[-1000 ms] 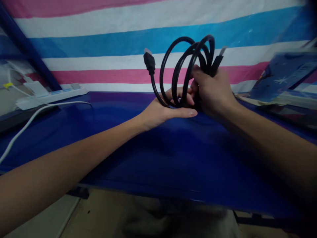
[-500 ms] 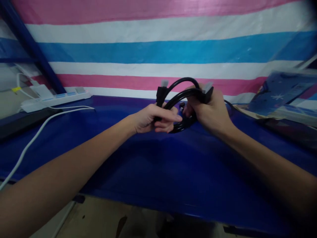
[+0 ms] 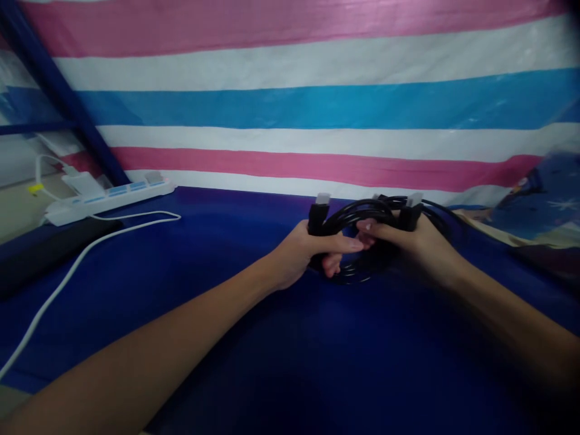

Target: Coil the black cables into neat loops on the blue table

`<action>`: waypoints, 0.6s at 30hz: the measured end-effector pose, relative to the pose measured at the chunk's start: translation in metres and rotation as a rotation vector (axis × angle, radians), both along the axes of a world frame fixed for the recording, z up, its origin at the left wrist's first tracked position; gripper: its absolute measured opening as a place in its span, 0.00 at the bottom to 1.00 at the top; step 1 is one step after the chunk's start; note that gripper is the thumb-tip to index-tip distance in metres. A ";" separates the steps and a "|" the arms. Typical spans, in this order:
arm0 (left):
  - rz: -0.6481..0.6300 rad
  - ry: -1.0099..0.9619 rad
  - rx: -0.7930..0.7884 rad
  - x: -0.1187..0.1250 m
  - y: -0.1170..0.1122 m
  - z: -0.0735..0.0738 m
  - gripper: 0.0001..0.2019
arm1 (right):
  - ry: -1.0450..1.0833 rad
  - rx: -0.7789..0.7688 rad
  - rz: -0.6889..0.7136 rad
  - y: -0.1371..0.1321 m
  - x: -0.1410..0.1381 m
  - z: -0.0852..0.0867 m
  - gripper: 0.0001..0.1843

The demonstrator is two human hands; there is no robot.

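Note:
A black cable (image 3: pixel 357 212) is gathered in loops between my two hands, above the blue table. My left hand (image 3: pixel 317 251) is closed round the left side of the coil, its thumb lying across the loops. Beside that thumb, one black connector (image 3: pixel 318 217) stands up with a pale, see-through cap on its tip. On the other side, my right hand (image 3: pixel 412 238) grips the loops, with a second capped connector (image 3: pixel 411 212) rising by its fingers. The fingers partly hide the lower loops.
A white power strip (image 3: pixel 113 198) with a plugged-in white charger (image 3: pixel 84 184) lies at the back left, near a long black object (image 3: pixel 58 248). Its white cord (image 3: pixel 67 281) crosses the left side. A striped sheet (image 3: pixel 290 109) hangs behind the blue table (image 3: pixel 290 362).
Both hands and the coil sit lower and further right in view, and the view itself has shifted. More loops now show round my right hand.

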State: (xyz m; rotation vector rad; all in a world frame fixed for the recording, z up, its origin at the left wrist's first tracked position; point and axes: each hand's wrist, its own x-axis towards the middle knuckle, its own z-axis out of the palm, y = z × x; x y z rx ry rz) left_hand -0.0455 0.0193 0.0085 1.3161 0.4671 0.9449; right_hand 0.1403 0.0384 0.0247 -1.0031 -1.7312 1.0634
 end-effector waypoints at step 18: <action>-0.264 0.111 -0.183 -0.022 0.011 0.000 0.22 | 0.202 -0.258 0.204 -0.013 -0.014 -0.016 0.08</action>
